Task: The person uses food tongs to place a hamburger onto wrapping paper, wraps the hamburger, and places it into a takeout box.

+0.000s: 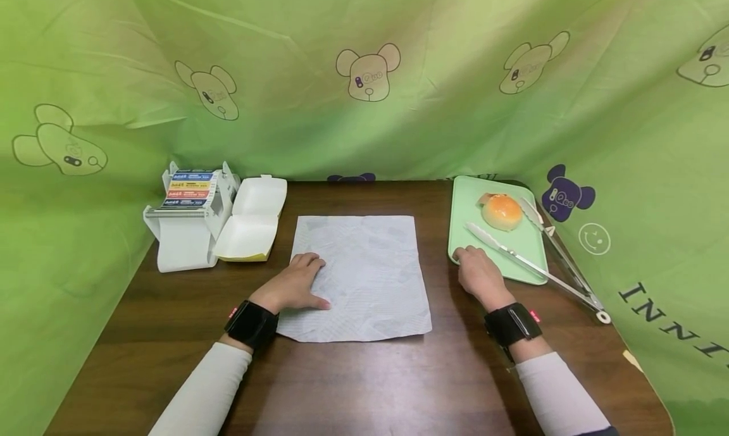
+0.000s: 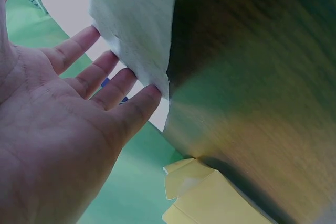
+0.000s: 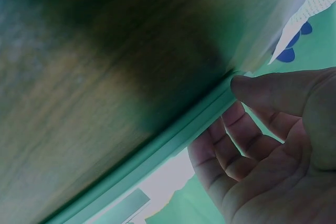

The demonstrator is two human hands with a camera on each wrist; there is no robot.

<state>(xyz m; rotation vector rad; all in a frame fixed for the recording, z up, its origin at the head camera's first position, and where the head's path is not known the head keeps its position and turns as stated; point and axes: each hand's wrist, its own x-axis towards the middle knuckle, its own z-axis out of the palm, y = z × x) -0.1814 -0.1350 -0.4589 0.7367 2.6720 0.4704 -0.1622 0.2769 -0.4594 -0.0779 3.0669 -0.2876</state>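
A white sheet of paper lies flat on the table in the head view. My left hand rests at its left edge, fingers extended and thumb spread. In the left wrist view the fingertips touch the paper. My right hand pinches the near left corner of a light green tray. The right wrist view shows the thumb outside the tray's rim and the fingers on the inner side. On the tray sits a glossy round bun, with metal tongs lying spread across it.
At the back left stands a white rack with colourful labels on top and a white sheet hanging down. Beside it lies an opened white takeout box. Green printed cloth surrounds the brown table.
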